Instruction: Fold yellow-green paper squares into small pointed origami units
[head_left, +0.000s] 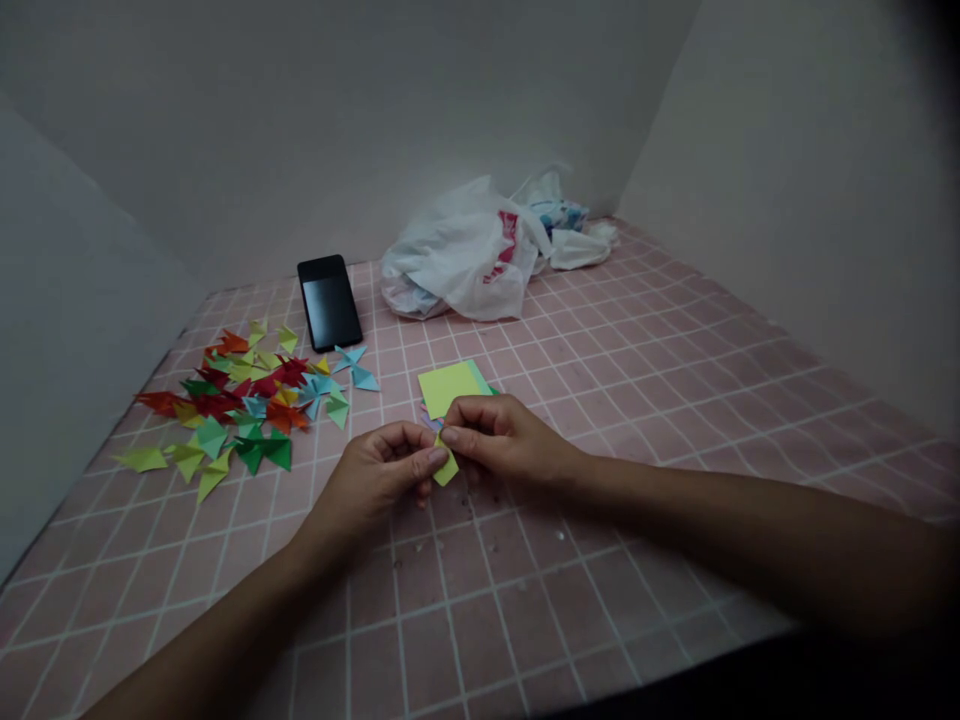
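My left hand [386, 470] and my right hand [499, 435] meet over the pink checked surface, both pinching a small yellow-green folded paper piece [447, 468] between fingertips. Just behind the hands lies a small stack of square paper sheets [450, 385], yellow-green on top with other colours under it. To the left is a spread of several folded paper pinwheel shapes [240, 400] in red, green, yellow and blue.
A black phone [328, 300] lies face up at the back left. A crumpled white plastic bag [480, 250] sits at the back centre. Grey walls [787, 180] enclose the pink checked surface [637, 380] on three sides.
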